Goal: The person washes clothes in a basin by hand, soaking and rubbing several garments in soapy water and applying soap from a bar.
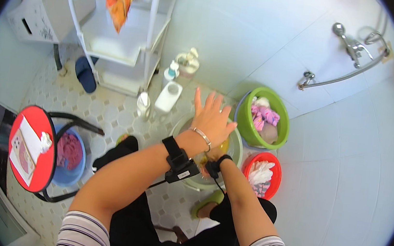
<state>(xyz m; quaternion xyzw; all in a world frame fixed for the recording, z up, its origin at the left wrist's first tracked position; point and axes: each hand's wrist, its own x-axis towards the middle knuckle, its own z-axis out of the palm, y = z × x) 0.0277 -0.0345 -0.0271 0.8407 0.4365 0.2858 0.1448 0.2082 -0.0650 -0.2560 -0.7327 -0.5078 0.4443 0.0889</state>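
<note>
My left hand [211,119] is raised above a pale round basin [235,164], palm down with its fingers spread and nothing in them. A silver bracelet [201,138] and a black strap with a small device [181,168] are on that arm. Lower down, my right hand [214,155] reaches into the basin, mostly hidden behind the left one. Its fingers cannot be made out. Something yellow [224,145] shows inside the basin close to it; what it is stays unclear.
A green bucket [285,113] and a red basin [276,170] with clothes stand at the right. Bottles, including a white one [166,99], stand ahead. Leftward are a red-topped stool [41,174], a blue basin [80,173], a slipper [85,75] and a white shelf [114,49].
</note>
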